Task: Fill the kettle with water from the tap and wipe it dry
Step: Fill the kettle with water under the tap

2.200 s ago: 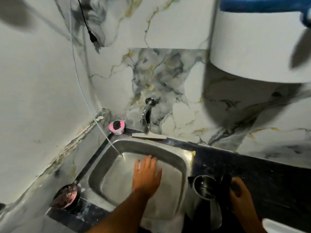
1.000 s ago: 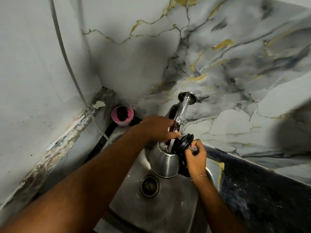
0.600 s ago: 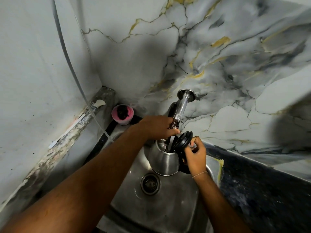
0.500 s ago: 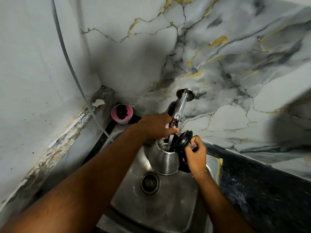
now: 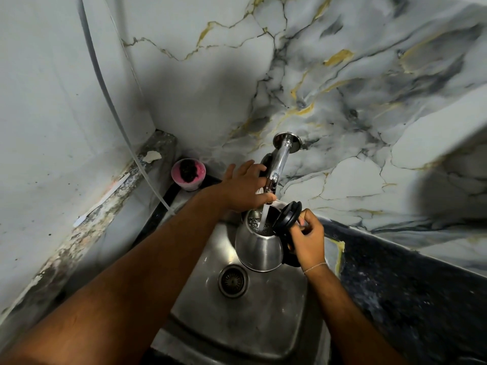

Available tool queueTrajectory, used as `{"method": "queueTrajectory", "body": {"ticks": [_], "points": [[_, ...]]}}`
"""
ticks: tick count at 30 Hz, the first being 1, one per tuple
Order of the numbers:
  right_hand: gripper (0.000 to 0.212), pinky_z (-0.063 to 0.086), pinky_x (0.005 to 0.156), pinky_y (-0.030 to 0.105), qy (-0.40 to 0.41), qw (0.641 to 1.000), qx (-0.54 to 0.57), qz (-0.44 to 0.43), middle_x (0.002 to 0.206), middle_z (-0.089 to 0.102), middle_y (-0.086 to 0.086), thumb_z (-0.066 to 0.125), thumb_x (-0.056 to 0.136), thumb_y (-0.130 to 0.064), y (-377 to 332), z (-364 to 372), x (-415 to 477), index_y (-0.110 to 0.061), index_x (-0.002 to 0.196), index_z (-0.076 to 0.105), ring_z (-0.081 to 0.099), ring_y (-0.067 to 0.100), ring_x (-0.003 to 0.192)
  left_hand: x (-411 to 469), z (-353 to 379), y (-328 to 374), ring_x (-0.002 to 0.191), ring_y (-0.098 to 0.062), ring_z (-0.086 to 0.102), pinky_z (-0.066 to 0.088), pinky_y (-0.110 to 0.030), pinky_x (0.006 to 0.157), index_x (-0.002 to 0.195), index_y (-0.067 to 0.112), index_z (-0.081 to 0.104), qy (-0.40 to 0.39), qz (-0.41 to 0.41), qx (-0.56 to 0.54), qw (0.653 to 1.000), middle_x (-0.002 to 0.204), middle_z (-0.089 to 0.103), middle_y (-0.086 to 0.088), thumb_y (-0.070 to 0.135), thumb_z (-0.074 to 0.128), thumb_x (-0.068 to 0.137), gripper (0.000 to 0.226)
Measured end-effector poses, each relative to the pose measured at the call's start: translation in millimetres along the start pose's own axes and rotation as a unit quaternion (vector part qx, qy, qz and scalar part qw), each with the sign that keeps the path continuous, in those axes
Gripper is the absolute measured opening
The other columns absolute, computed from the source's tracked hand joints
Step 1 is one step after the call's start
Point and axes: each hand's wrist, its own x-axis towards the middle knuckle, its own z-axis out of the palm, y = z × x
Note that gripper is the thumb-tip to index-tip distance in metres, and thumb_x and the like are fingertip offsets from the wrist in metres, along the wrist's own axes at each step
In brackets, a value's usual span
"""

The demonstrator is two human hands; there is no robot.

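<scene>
A steel kettle [image 5: 257, 250] with its black lid [image 5: 287, 218] flipped open hangs over the sink, under the chrome tap [image 5: 279, 164]. A white stream of water [image 5: 263, 217] runs from the spout into the kettle's mouth. My right hand [image 5: 307, 239] grips the kettle's black handle on its right side. My left hand [image 5: 245, 187] rests against the tap near its spout, fingers partly spread, thumb under the spout.
The steel sink [image 5: 237, 312] has a round drain [image 5: 233, 281] below the kettle. A pink cup [image 5: 188, 173] with something dark inside stands in the back-left corner. A white hose [image 5: 110, 101] runs down the left wall. A dark counter [image 5: 408, 285] lies to the right.
Water now pours from the tap into the kettle. My left hand's fingers have loosened and spread off the tap. The kettle stays under the spout in my right hand.
</scene>
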Motion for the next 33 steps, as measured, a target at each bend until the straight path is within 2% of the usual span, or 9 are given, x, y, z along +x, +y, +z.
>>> {"method": "queueTrajectory", "body": {"ticks": [9,11,13,16,21,24,26,29,33], "points": [[0.024,0.04,0.056,0.016,-0.006,1.0,-0.008,-0.002,0.054,0.05,-0.021,0.069,0.079,-0.034,2,-4,-1,-0.04,0.062,0.053,0.044,-0.004,0.053,-4,0,-2,0.165,-0.02,0.002,-0.012,-0.058,0.126,0.146,0.037,0.06,0.006,0.003,-0.044,0.999,0.176,0.021,0.004,0.06,0.059,0.101,0.051],[0.023,0.041,0.055,0.009,-0.008,1.0,-0.003,-0.007,0.055,0.054,-0.024,0.069,0.079,-0.032,2,-4,-1,-0.043,0.063,0.057,0.047,-0.007,0.052,-7,1,-3,0.164,-0.021,0.012,-0.004,-0.057,0.13,0.148,0.039,0.06,0.01,0.011,-0.086,0.996,0.173,0.028,0.004,0.063,0.06,0.096,0.057],[0.025,0.04,0.055,0.009,-0.01,1.0,-0.003,-0.005,0.054,0.05,-0.022,0.068,0.079,-0.031,3,-5,0,-0.042,0.062,0.054,0.044,-0.006,0.052,-9,2,-3,0.16,-0.02,0.026,0.009,-0.058,0.131,0.148,0.039,0.062,0.018,0.024,-0.126,0.992,0.167,0.038,0.004,0.062,0.059,0.092,0.06],[0.031,0.036,0.056,0.013,-0.01,1.0,-0.011,-0.005,0.055,0.042,-0.019,0.069,0.079,-0.031,4,-6,2,-0.04,0.061,0.046,0.037,-0.003,0.055,-10,2,-4,0.155,-0.021,0.036,0.02,-0.06,0.13,0.146,0.034,0.064,0.02,0.033,-0.172,0.984,0.161,0.046,0.001,0.046,0.067,0.103,0.045],[0.036,0.034,0.059,0.027,-0.02,1.0,-0.016,-0.002,0.058,0.037,-0.017,0.07,0.08,-0.029,8,-5,4,-0.035,0.065,0.038,0.033,0.002,0.06,-11,-2,-4,0.153,-0.02,0.04,0.02,-0.059,0.13,0.146,0.033,0.065,0.005,0.025,-0.174,0.984,0.161,0.047,0.001,0.056,0.066,0.095,0.056],[0.035,0.035,0.058,0.019,-0.027,1.0,-0.014,-0.005,0.058,0.039,-0.018,0.069,0.08,-0.03,9,-5,5,-0.036,0.064,0.039,0.033,-0.001,0.058,-11,-2,-4,0.152,-0.02,0.04,0.019,-0.06,0.13,0.147,0.032,0.065,0.005,0.025,-0.175,0.984,0.16,0.048,0.001,0.054,0.068,0.098,0.053],[0.036,0.035,0.057,0.017,-0.031,0.999,-0.006,-0.005,0.057,0.04,-0.017,0.069,0.08,-0.031,9,-4,4,-0.023,0.066,0.037,0.034,-0.002,0.057,-10,-2,-5,0.152,-0.02,0.041,0.018,-0.06,0.13,0.146,0.033,0.065,0.004,0.027,-0.172,0.985,0.159,0.049,0.001,0.057,0.066,0.096,0.056],[0.046,0.035,0.058,0.025,-0.036,0.999,0.004,-0.005,0.057,0.039,-0.016,0.069,0.08,-0.031,9,-3,4,-0.003,0.069,0.034,0.034,0.002,0.058,-9,0,-7,0.15,-0.019,0.043,0.017,-0.06,0.129,0.144,0.035,0.066,0.008,0.024,-0.176,0.984,0.157,0.051,0.003,0.056,0.068,0.098,0.051],[0.05,0.036,0.057,0.02,-0.035,0.999,0.012,-0.005,0.057,0.038,-0.014,0.069,0.079,-0.034,3,-2,3,0.001,0.069,0.035,0.034,0.0,0.057,-7,3,-10,0.148,-0.015,0.046,0.012,-0.059,0.129,0.142,0.039,0.067,0.015,0.015,-0.166,0.986,0.154,0.054,0.009,0.053,0.065,0.102,0.042]]}}
